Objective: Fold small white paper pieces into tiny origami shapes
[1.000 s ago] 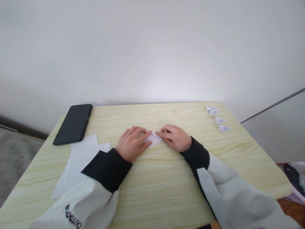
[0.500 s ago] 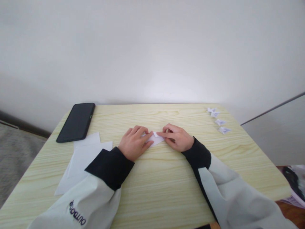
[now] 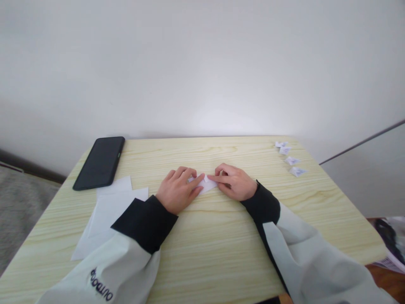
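A small piece of folded white paper (image 3: 207, 185) lies on the table between my hands, with a little flap turned up along its upper edge. My left hand (image 3: 177, 190) grips its left part; the index fingertip presses by the flap and the thumb rests lower down. On the other side, my right hand (image 3: 236, 183) has the right end, its index fingertip against the flap and the remaining fingers curled. The two index fingertips almost meet. Both hands cover parts of the paper, so its full shape is hidden.
Loose white sheets (image 3: 118, 207) overlap at the left, partly beneath my left sleeve. Behind them lies a black tablet (image 3: 100, 162). Several small folded paper pieces (image 3: 292, 161) form a row at the far right. A white wall (image 3: 202, 76) rises behind the table (image 3: 215, 249).
My left index fingertip has slid slightly right along the flap, closer to my right index fingertip. My right hand has hardly moved, and both still hold the paper.
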Action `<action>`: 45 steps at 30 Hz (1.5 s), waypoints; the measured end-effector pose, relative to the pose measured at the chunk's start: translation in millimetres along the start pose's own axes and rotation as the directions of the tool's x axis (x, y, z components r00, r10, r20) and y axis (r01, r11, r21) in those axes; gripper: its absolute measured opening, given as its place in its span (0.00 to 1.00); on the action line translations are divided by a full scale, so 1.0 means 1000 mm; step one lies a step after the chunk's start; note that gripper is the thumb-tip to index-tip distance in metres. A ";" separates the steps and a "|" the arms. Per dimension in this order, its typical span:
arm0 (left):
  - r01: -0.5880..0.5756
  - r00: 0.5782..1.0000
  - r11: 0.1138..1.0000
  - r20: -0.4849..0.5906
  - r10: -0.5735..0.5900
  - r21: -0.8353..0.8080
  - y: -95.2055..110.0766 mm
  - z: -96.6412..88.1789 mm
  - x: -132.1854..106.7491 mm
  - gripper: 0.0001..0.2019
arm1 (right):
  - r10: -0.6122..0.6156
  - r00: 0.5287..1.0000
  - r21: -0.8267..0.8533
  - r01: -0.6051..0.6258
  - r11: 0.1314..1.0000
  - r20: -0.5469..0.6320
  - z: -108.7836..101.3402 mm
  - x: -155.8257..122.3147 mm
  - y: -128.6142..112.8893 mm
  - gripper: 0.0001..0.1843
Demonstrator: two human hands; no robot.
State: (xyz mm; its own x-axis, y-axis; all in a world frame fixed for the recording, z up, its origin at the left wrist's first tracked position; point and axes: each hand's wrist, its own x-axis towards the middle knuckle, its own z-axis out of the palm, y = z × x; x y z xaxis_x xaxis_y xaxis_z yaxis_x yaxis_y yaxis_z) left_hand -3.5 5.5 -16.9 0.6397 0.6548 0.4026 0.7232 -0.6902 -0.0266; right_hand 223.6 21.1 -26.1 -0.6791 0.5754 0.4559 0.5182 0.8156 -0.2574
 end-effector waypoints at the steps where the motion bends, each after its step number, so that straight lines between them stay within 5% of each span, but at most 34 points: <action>1: -0.002 1.000 1.000 0.005 0.002 0.006 0.000 0.000 0.000 0.14 | 0.002 1.000 0.000 -0.002 1.000 0.002 0.000 0.000 0.000 0.17; 33: 0.046 0.994 0.998 0.097 -0.042 -0.042 0.005 -0.005 0.003 0.15 | 0.100 0.995 -0.230 -0.092 0.969 0.025 0.001 0.002 -0.016 0.14; 45: 0.115 0.993 0.992 0.025 -0.114 -0.044 0.008 -0.005 0.007 0.13 | 0.226 0.974 -0.096 -0.226 0.969 -0.012 0.000 0.002 -0.018 0.10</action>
State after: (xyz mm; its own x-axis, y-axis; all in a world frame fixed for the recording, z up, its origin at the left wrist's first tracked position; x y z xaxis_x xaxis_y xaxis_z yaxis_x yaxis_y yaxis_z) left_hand 5.2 2.8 -10.2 0.5596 0.7364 0.3802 0.7797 -0.6233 0.0597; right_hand 212.1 7.5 -20.7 -0.5378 0.7440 0.3965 0.7060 0.6545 -0.2706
